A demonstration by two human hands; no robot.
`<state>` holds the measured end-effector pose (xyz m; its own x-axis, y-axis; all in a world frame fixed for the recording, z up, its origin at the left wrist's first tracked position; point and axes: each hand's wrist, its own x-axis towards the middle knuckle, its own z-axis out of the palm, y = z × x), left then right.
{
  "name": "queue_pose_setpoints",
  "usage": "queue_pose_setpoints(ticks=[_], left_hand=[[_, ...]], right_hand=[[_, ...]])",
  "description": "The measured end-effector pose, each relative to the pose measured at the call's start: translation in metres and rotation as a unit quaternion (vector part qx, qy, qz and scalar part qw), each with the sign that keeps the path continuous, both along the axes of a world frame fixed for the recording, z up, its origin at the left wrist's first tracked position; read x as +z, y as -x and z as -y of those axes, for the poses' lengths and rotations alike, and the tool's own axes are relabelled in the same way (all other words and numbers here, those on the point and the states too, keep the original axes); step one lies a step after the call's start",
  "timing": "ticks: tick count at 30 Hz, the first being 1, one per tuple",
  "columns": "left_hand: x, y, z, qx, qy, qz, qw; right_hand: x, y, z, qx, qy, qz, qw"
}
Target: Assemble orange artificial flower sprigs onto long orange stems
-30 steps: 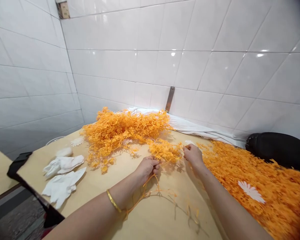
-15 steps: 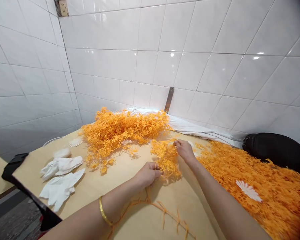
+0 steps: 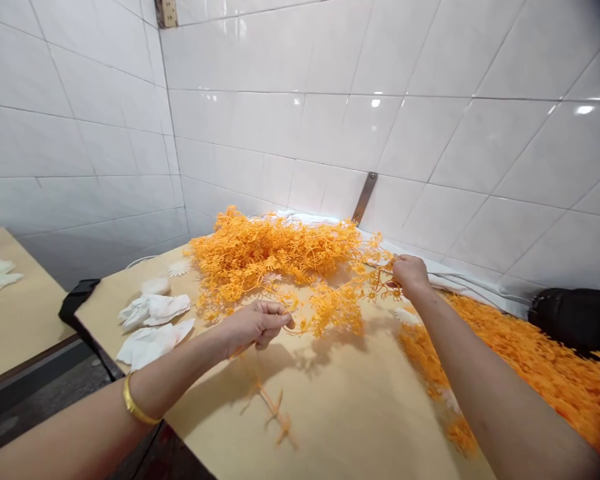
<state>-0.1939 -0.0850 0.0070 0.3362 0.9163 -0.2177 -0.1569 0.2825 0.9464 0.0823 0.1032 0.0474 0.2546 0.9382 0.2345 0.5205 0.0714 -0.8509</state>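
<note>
Between my two hands stretches an orange artificial flower strand (image 3: 336,308), raised above the table with its shadow below. My left hand (image 3: 261,324), with a gold bangle on the wrist, is closed in a pinch on the strand's left part. A thin stem (image 3: 276,412) with short side twigs hangs below that hand. My right hand (image 3: 409,275) is closed around the strand's right end, near the wall. Behind the strand lies a tangled heap of similar orange strands (image 3: 265,250).
White gloves (image 3: 155,340) lie at the table's left. Loose orange pieces (image 3: 525,360) are heaped at the right, before a black rounded object (image 3: 575,320). White cloth (image 3: 473,285) runs along the tiled wall. Another table (image 3: 20,327) stands at far left.
My hands have moved apart, and the bunched strand is now drawn out between them. The hanging stem has lifted with my left hand. The view has turned left.
</note>
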Motion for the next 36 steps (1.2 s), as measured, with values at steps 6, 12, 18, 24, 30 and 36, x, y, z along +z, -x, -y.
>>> queue_pose_setpoints(ticks=[6, 12, 18, 24, 30, 36], left_hand=[[0.0, -0.004, -0.015, 0.05, 0.042, 0.06, 0.996], [-0.008, -0.029, -0.022, 0.104, 0.068, 0.102, 0.987], [-0.009, -0.027, -0.027, 0.118, 0.046, 0.047, 0.991], [-0.019, -0.03, -0.023, 0.167, 0.081, 0.023, 0.982], [-0.017, -0.071, -0.022, 0.132, 0.16, 0.136, 0.969], [-0.019, -0.121, -0.034, 0.13, 0.161, 0.139, 0.968]], right_hand=[[0.029, 0.016, 0.01, 0.05, 0.122, -0.023, 0.991], [0.024, 0.019, 0.038, 0.122, 0.108, 0.076, 0.984], [-0.019, 0.025, 0.113, 0.164, -0.118, 0.27, 0.941], [-0.067, 0.044, 0.145, 0.316, -0.078, 0.368, 0.871], [-0.068, 0.032, 0.102, 0.198, -0.066, 0.467, 0.859], [-0.052, 0.003, 0.105, 0.091, -0.119, 0.399, 0.905]])
